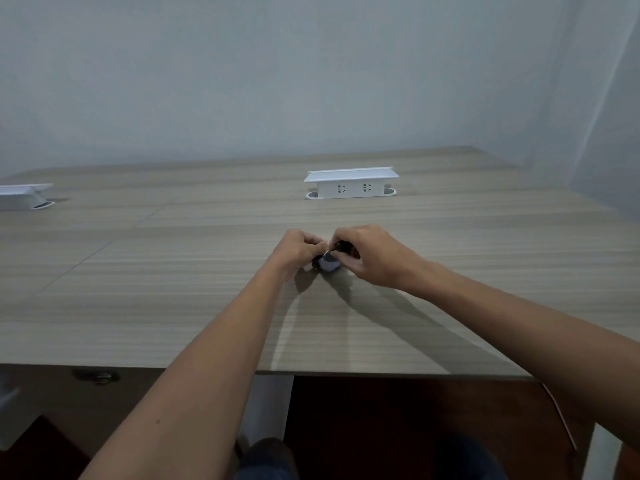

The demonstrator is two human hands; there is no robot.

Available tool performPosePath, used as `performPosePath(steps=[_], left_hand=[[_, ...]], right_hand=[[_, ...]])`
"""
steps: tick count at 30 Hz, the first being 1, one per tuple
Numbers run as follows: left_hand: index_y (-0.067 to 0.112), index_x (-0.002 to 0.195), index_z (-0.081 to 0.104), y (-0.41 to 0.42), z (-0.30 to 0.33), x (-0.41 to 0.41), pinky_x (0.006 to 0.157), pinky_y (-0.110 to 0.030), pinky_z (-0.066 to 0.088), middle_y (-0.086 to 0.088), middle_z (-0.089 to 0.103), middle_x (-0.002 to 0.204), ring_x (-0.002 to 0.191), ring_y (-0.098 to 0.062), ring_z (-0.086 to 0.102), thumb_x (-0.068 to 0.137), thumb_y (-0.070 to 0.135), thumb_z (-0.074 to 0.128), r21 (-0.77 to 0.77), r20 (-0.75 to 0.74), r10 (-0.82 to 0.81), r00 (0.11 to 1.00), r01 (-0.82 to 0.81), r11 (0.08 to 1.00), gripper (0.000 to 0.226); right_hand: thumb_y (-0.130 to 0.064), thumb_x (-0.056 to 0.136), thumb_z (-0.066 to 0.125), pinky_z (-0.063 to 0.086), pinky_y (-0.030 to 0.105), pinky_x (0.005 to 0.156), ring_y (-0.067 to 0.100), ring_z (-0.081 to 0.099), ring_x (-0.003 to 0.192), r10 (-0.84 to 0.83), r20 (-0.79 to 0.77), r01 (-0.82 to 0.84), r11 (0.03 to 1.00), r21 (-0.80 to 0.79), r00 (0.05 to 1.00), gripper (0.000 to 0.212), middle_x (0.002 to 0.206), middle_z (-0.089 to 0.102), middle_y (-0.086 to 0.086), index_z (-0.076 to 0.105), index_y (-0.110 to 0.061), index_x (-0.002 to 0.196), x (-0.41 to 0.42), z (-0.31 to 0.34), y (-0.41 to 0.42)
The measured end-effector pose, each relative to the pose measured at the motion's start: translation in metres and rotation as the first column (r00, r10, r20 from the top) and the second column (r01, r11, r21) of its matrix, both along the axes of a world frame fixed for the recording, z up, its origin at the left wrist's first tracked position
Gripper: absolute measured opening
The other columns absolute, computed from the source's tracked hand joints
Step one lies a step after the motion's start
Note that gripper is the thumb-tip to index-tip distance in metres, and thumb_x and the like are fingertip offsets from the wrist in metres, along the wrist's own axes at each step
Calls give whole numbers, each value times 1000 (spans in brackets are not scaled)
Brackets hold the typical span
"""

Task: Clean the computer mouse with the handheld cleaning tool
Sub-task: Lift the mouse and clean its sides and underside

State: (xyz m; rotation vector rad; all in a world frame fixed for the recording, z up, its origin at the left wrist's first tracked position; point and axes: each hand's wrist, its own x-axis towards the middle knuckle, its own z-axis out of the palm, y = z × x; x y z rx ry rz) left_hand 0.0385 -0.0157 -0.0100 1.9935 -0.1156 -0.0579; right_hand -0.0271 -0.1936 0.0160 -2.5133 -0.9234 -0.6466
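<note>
While both arms reach out over the wooden table [173,289], a white socket box [350,185] stands beyond the hands. The left hand [298,252] curls around the grey mouse [329,264], which lies between both hands. The right hand [372,256] pinches the dark cleaning tool [343,247] above it.

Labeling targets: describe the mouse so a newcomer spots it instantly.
On the wood-grain table, nearer than the white socket box, two hands meet. The mouse is the small grey-blue shape between the left hand and right hand, paler than the dark cleaning tool above it.
</note>
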Motion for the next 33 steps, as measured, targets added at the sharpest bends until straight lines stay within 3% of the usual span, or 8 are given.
performPosePath(steps=[3,6,9,15,20,25,29,33], left_hand=[[6,93,77,0,1,-1,61,-29,42,-11,68,80,75,-18,56,95,17,68,11,-5,6,1000,-6,1000,14],[0,104,77,-2,2,-3,67,-33,44,-17,71,93,81,-21,58,94,17,69,-6,4,13,1000,-12,1000,21],[2,100,78,-2,3,-5,70,-34,44,-18,72,91,77,-21,57,91,24,74,-22,5,8,1000,-8,1000,24],[3,95,77,0,1,-1,66,-33,43,-14,68,86,78,-22,56,93,14,70,4,0,3,1000,-3,1000,13],[-3,102,77,-2,2,-5,76,-37,45,-28,74,101,82,-24,60,90,23,75,-57,6,9,1000,-9,998,29],[-4,104,76,-2,2,-5,74,-33,48,-20,73,95,84,-23,62,90,22,75,-71,-1,-1,1000,1,997,29],[-4,106,76,-2,3,-5,76,-33,50,-22,74,99,84,-22,63,90,21,75,-62,0,5,1000,-5,998,29],[-4,105,76,-3,3,-5,67,-25,50,-18,73,94,81,-21,63,90,22,75,-49,2,13,1000,-12,999,30]], right_hand=[[-17,90,64,50,40,67,29,64,79,-15,-4,15,1000,-14,1000,11,86,73,10,68,-8,95,1,2,3],[-18,91,59,50,44,68,35,63,85,-82,16,83,990,-111,997,13,94,69,13,65,-8,98,7,7,-3],[-17,94,56,40,37,63,36,61,87,-139,42,145,974,-176,989,14,98,67,13,63,-8,101,9,10,-7],[-17,90,64,48,41,66,34,63,80,8,-16,-10,992,-123,1000,13,87,70,12,67,-6,96,1,5,-3],[-19,94,59,45,40,67,37,63,88,-151,31,154,972,-180,988,15,96,69,14,65,-7,101,14,5,-20],[-19,93,60,51,43,71,35,65,87,-167,8,167,981,-102,986,15,95,72,13,67,-8,99,16,3,-25],[-22,90,67,50,32,67,18,64,69,-102,-86,108,992,70,991,14,84,75,5,73,-9,93,13,0,-18],[-19,91,66,43,25,64,4,53,54,-190,-187,222,961,166,964,14,80,71,2,73,-8,91,21,0,-28]])
